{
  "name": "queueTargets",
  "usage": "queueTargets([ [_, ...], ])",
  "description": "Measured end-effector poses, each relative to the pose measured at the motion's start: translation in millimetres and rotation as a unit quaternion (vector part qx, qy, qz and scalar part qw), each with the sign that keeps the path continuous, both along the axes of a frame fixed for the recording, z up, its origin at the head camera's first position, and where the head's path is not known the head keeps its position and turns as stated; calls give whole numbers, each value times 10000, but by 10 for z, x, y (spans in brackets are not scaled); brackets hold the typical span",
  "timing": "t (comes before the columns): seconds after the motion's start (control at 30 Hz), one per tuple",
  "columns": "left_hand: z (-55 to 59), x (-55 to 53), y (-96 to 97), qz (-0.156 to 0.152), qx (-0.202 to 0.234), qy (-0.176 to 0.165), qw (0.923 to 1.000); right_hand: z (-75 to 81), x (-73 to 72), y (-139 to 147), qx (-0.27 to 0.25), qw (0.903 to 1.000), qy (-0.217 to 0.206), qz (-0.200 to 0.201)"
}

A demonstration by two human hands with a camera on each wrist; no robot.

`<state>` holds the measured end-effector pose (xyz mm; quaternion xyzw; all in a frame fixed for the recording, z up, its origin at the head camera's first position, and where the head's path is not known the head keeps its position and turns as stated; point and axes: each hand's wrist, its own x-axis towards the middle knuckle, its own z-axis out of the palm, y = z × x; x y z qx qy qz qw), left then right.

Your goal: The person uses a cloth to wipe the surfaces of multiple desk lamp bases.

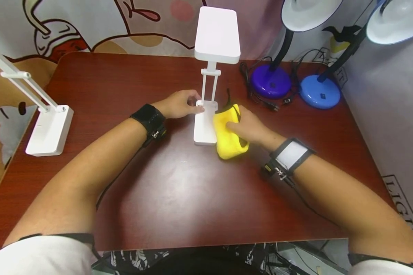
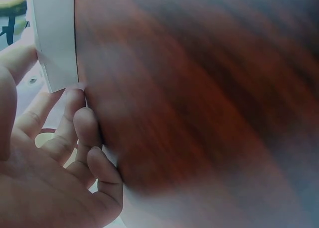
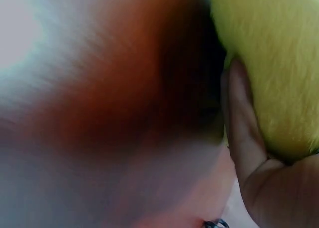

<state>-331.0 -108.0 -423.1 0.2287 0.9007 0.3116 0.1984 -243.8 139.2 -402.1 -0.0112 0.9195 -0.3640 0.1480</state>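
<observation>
A white desk lamp (image 1: 204, 128) stands upright at the middle of the table, its flat square head (image 1: 217, 34) raised. My left hand (image 1: 179, 104) pinches the left rear of the lamp's base, which appears in the left wrist view as a white block (image 2: 57, 38) between thumb and fingers. In my right hand (image 1: 251, 126) is a yellow fuzzy cleaning cloth (image 1: 228, 131) with dark edging, bunched up. The cloth lies against the base's right side and covers part of it. In the right wrist view the cloth (image 3: 274, 73) hides most of the fingers.
Another white lamp (image 1: 49, 130) stands at the table's left edge. At the back right are a purple lamp (image 1: 271, 81) and a blue lamp (image 1: 320, 91), with black cords and a plug (image 1: 273, 106) around them. A patterned wall covering (image 1: 151, 26) backs the table (image 1: 179, 214).
</observation>
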Motion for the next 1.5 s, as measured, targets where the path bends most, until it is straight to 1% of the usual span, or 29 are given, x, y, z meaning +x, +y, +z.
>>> queueTargets([
  [0.03,3,5,2,3,11,3,10000,-2,23,10,-8,10000,-16,40],
  [0.1,4,8,5,17,15,11,10000,-11,19,13,-87,9999,63,15],
  [0.27,-10,-2,8,8,-12,3,10000,-69,-116,-16,-337,9979,391,-388],
  [0.33,-12,-6,11,4,-13,-20,10000,-81,-107,-15,-426,9975,321,-469],
  [0.47,-8,-2,17,42,-3,-15,10000,-68,47,13,-487,9982,-80,-333],
  [0.53,-7,4,24,61,-13,-10,10000,-57,140,31,-507,9983,-175,-221],
  [0.63,-3,6,39,16,-74,-22,10000,-14,234,39,-621,9978,-45,-213],
  [0.7,10,12,21,-2,-104,71,9999,35,265,7,-813,9961,105,-311],
  [0.77,49,41,-31,89,-22,372,9993,93,272,-56,-1055,9932,235,-422],
  [0.83,119,112,-111,259,179,901,9954,144,267,-144,-1423,9882,259,-513],
  [0.9,217,237,-193,422,480,1461,9872,177,249,-246,-1829,9816,221,-513],
  [0.93,264,312,-224,428,612,1689,9828,187,237,-297,-2012,9782,197,-484],
  [0.97,305,389,-244,377,730,1846,9794,190,222,-345,-2161,9752,194,-440],
  [1.07,412,620,-256,133,865,1942,9771,200,179,-491,-2515,9670,159,-370],
  [1.13,452,724,-239,122,830,2080,9745,206,153,-579,-2739,9609,120,-385],
  [1.17,469,761,-228,184,762,2209,9721,210,143,-620,-2882,9567,78,-404],
  [1.2,483,789,-216,269,673,2370,9688,216,136,-659,-3028,9520,11,-449],
  [1.27,496,824,-203,445,492,2730,9597,225,128,-734,-3311,9421,-92,-527],
  [1.33,500,840,-197,515,292,3008,9518,227,123,-797,-3473,9361,-139,-541],
  [1.4,505,850,-195,549,135,3215,9452,224,123,-848,-3545,9334,-127,-548],
  [1.5,523,860,-197,591,1,3578,9319,219,122,-902,-3607,9312,-56,-521],
])
